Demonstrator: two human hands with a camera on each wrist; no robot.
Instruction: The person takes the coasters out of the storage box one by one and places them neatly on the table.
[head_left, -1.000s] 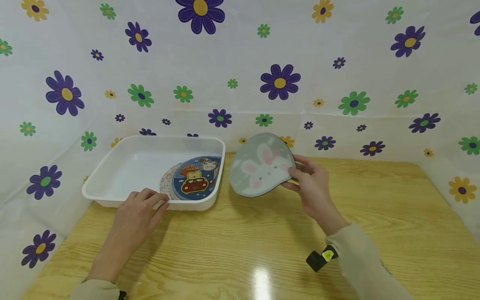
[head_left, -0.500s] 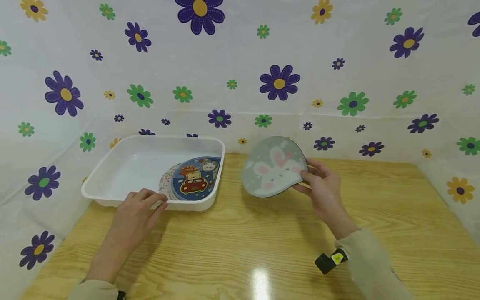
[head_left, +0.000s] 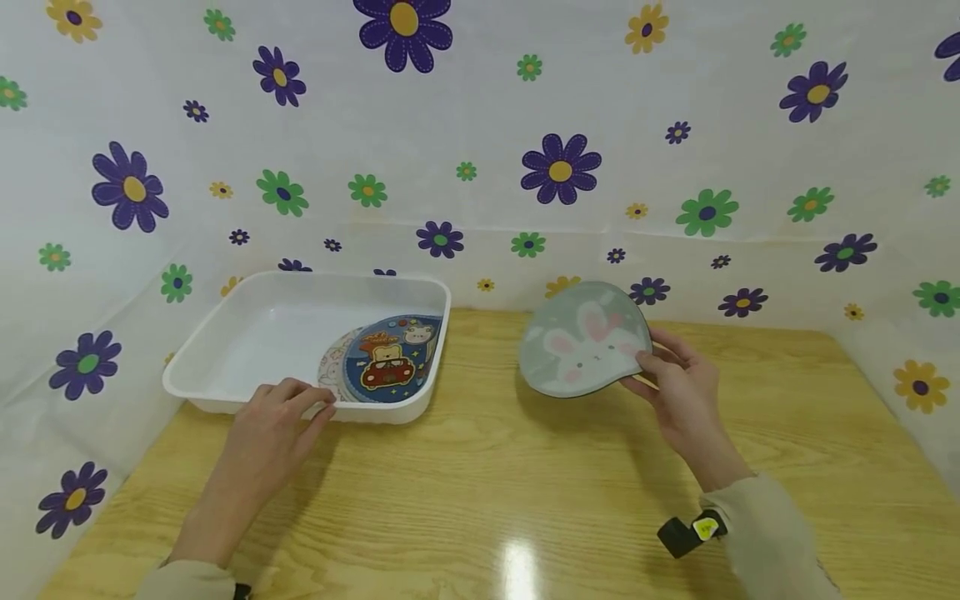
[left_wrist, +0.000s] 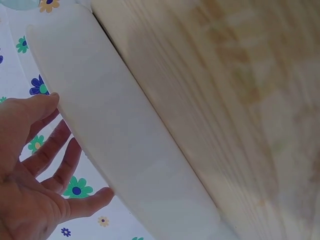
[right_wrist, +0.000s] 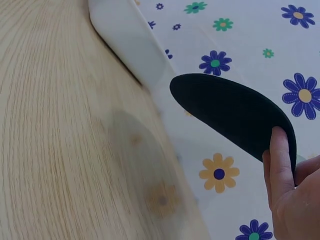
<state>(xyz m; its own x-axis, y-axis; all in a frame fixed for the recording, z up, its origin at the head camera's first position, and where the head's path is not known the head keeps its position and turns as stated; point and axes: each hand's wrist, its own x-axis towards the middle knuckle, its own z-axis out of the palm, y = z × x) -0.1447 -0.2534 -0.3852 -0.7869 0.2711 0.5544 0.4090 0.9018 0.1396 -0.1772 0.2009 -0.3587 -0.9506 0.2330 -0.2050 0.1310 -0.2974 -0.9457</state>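
In the head view my right hand (head_left: 686, 396) holds a round grey-green mouse pad (head_left: 585, 342) by its right edge, thumb on the printed face. The pad shows a white rabbit, bends slightly and hangs above the table. Its plain black underside (right_wrist: 230, 110) faces the right wrist camera, with fingers (right_wrist: 281, 160) against it. My left hand (head_left: 273, 433) grips the near rim of a white plastic tray (head_left: 225, 405), as the left wrist view also shows. Inside the tray's right end, a blue mouse pad (head_left: 386, 375) with a bear in a red car overlaps a pale pink-patterned one (head_left: 330, 371).
The tray stands at the left back of a wood-grain table (head_left: 465, 492). Behind it hangs a white flower-print cloth (head_left: 480, 125), which also runs along both sides. A black strap device (head_left: 690, 533) sits at my right wrist.
My right hand has carried the rabbit mouse pad to the right and slightly down, away from the tray. The left hand and the tray have stayed in place.
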